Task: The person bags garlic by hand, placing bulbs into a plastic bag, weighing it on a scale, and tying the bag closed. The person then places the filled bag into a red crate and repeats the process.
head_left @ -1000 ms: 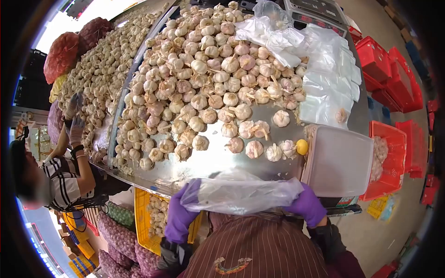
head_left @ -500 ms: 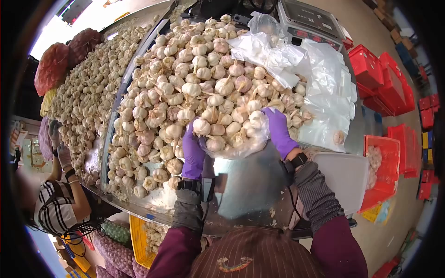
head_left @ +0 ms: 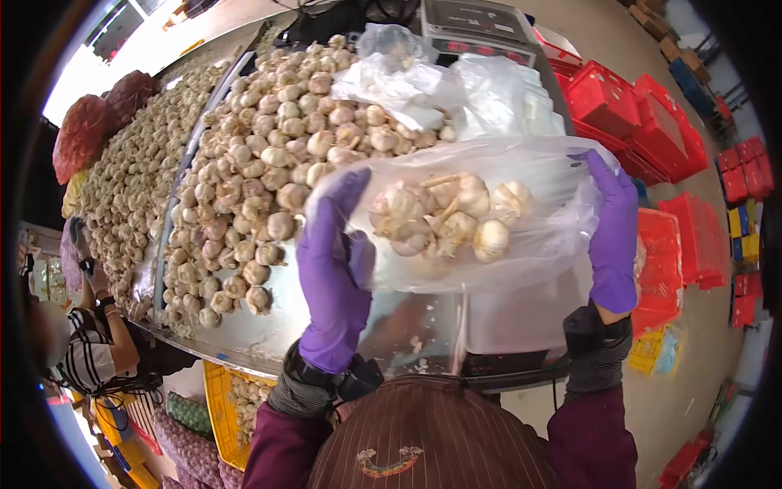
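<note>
Purple-gloved, my left hand (head_left: 335,277) is clamped on the near-left end of a clear plastic bag (head_left: 521,273), beside the garlic pile (head_left: 269,155). I see several garlic bulbs (head_left: 458,228) inside the bag, held above the metal surface (head_left: 407,334). My right hand (head_left: 611,232) grips its right end, left of a red crate (head_left: 658,273).

Near the center of the frame, the left hand (head_left: 336,277) and the right hand (head_left: 612,232) hold opposite ends of a clear bag (head_left: 521,265) with garlic bulbs (head_left: 456,213) inside. A garlic pile (head_left: 261,155) covers the table (head_left: 407,314) at upper left of center. A scale (head_left: 476,28) sits at the top, plastic bags (head_left: 493,98) just below it. Red crates (head_left: 603,98) stand at right; a co-worker (head_left: 94,346) is at lower left.
</note>
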`<state>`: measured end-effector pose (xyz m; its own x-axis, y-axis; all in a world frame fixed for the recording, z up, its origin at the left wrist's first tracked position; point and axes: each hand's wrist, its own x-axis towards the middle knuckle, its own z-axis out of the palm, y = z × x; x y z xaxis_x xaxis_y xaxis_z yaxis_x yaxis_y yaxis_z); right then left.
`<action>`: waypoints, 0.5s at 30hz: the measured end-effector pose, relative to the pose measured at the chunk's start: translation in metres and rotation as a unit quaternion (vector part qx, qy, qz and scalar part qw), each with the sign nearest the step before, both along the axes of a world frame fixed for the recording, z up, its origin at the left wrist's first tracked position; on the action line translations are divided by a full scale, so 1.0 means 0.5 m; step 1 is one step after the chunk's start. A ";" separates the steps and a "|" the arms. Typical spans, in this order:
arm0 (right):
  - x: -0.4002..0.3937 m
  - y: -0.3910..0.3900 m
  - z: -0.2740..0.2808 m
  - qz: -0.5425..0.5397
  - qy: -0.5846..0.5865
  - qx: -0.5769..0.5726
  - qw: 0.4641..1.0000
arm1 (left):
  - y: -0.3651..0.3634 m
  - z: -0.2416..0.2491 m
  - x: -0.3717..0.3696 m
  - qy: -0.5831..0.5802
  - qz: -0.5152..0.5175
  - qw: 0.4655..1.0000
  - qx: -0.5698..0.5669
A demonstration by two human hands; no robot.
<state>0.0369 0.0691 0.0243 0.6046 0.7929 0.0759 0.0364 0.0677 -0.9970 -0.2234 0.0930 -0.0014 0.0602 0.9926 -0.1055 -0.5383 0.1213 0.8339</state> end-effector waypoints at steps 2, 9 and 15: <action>0.085 -0.063 -0.007 0.005 -0.011 -0.035 0.999 | -0.063 -0.052 0.077 -0.007 -0.076 0.997 -0.022; 0.304 -0.246 -0.175 0.116 -0.077 -0.176 0.975 | -0.176 -0.211 0.286 0.032 -0.110 0.981 -0.159; 0.438 -0.426 -0.236 -0.057 -0.126 -0.054 0.989 | -0.167 -0.208 0.128 0.198 0.022 0.979 -0.037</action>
<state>0.2557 -0.1440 -0.0939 0.6627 0.7327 0.1549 0.2866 -0.0570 -0.9564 -0.1592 0.0095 -0.1052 -0.0420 0.9822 -0.1832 -0.1808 0.1729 0.9682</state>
